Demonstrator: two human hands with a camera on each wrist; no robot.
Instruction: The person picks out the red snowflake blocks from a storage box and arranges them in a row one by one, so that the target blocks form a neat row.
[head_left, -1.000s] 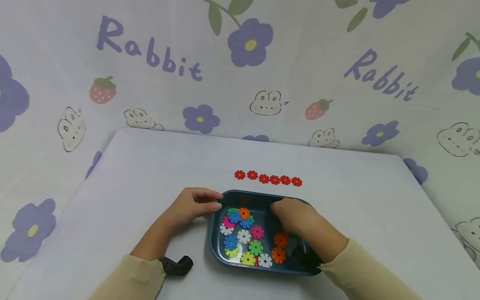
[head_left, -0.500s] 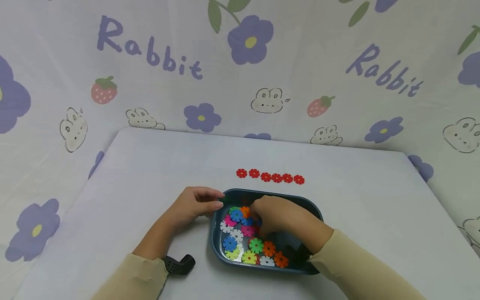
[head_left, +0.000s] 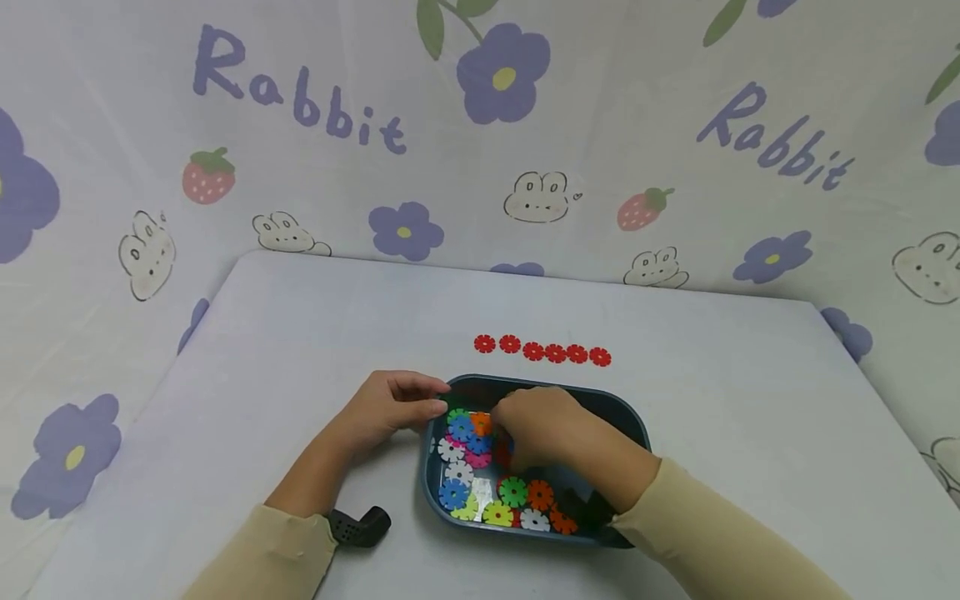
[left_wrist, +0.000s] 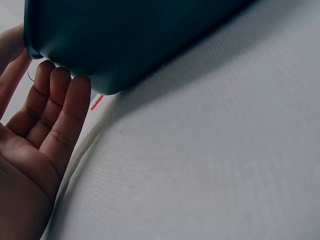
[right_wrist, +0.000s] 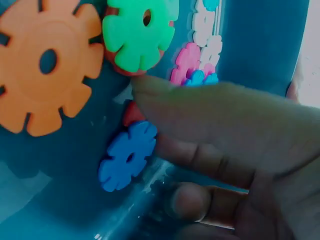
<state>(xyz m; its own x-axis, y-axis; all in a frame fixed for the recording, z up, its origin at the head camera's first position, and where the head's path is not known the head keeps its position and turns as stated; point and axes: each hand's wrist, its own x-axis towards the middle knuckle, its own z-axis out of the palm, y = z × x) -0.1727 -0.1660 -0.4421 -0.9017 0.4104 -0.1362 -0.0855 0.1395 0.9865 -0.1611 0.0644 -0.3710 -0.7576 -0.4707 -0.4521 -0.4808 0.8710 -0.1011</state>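
A dark blue tray (head_left: 649,442) holds several notched plastic discs in mixed colours. My left hand (head_left: 393,404) holds its left end, thumb and index finger at the rim; in the left wrist view the other fingers (left_wrist: 65,115) touch the outer wall. My right hand (head_left: 543,425) reaches down inside the tray. In the right wrist view its thumb and fingers are close to a partly hidden red disc (right_wrist: 132,114) and a tilted blue disc (right_wrist: 130,156); whether they pinch either is unclear. A green disc (head_left: 513,491) and an orange disc (head_left: 540,495) lie nearby.
Several red discs (head_left: 555,353) form a row on the white table (head_left: 337,317) behind the tray. A black device (head_left: 362,527) sits at the left wrist. A printed cloth (head_left: 315,183) hangs behind the table.
My right hand has moved left inside the tray, from its right part to the middle. Discs there have shifted, the orange ones among them. The left hand stays at the rim.
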